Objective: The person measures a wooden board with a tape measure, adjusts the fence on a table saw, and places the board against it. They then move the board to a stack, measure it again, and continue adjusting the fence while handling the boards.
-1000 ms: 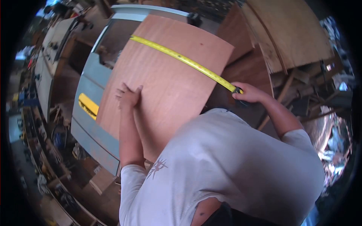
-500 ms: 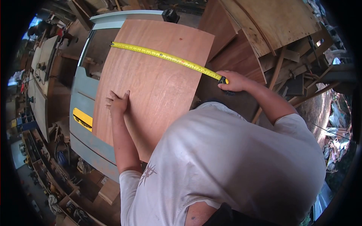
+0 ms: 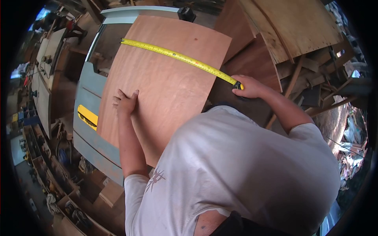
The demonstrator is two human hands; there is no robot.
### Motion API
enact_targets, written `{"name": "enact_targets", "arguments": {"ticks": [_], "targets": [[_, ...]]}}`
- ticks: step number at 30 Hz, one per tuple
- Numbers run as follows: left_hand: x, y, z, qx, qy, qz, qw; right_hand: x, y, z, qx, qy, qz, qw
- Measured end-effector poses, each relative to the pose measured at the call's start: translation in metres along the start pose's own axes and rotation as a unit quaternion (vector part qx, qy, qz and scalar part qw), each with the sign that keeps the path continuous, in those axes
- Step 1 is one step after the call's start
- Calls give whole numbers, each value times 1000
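A reddish-brown plywood sheet [image 3: 169,102] lies over a grey machine table [image 3: 88,102]. My left hand [image 3: 126,104] rests on the sheet near its left side, fingers spread. In my right hand [image 3: 249,87], just past the sheet's right edge, is the case of a tape measure [image 3: 238,85], mostly covered by my fingers. Its yellow blade stretches across the upper part of the sheet, with the end hook at the left edge. Whether the hook grips that edge is too small to tell.
A yellow slotted insert [image 3: 87,117] shows on the machine table left of the sheet. More plywood panels [image 3: 291,27] lean at the upper right beside scrap wood. A long wooden rack [image 3: 59,185] with tools stands at lower left. Another person [image 3: 59,23] is at the far upper left.
The sheet, tape and machine sit slightly farther right and higher in view, as the camera has shifted. Both hands keep nearly the same places on the sheet and tape measure.
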State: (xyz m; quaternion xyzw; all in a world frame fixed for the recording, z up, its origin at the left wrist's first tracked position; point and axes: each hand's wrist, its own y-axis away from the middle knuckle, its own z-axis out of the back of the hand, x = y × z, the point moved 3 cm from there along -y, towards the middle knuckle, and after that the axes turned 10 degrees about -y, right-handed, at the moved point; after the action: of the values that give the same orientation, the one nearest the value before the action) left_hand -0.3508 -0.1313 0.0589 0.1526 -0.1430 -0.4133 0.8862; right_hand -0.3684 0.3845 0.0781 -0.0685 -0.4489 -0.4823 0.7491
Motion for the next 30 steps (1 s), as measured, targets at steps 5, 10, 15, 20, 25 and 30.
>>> {"name": "enact_targets", "arguments": {"ticks": [5, 10, 15, 20, 25, 30], "targets": [[-1, 7, 3, -2, 28, 7, 1000, 11, -8, 5, 114, -141, -72, 981], [-32, 34, 0, -21, 133, -241, 961, 51, -49, -13, 148, -397, -27, 906], [-90, 131, -1, 246, 691, -194, 652, 155, -97, -67, 138, -405, 45, 903], [-30, 140, -1, 313, 802, -177, 477, 205, -137, -129, 266, -375, 160, 873], [88, 131, -27, 250, 671, -60, 695, 218, -218, -137, 262, -314, 45, 911], [124, 121, -8, 289, 469, -99, 829, 262, -244, -187, 283, -401, 28, 871]]}}
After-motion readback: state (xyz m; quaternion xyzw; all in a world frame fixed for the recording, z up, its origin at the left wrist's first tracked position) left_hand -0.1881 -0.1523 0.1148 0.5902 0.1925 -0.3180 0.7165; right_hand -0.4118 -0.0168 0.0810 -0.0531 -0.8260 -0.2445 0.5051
